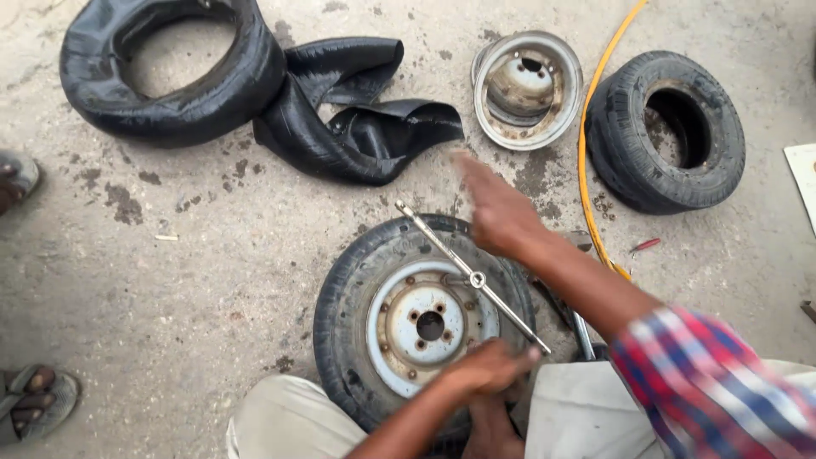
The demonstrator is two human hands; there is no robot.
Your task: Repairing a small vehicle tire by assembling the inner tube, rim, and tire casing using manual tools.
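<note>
The concrete floor [212,255] fills the view, stained and dusty. At top left lies a black inner tube [170,76], round and puffed, with a second, collapsed tube [357,119] folded against its right side. At upper right sits a bare tyre [667,127], and between it and the collapsed tube lies a loose steel rim [529,89], dish side up. A yellow hose [595,127] runs down between rim and bare tyre toward the person's right arm.

Low in the middle, just ahead of the person's knees, lies a wheel [416,319]: a worn tyre fitted on a pale rim with a ring of bolt holes. A cross wrench [472,276] lies slanted over its upper right part, one end at the top of the tyre, the other near the left hand [489,367]. That hand rests on the wheel's lower right edge, fingers curled; whether its grip has hold of the wrench end cannot be told. The right hand [497,208] hangs blurred above the wheel's top edge, fingers extended and holding nothing. A small red item [646,246] lies right of the hose. Sandalled feet [30,399] show at the left edge.
</note>
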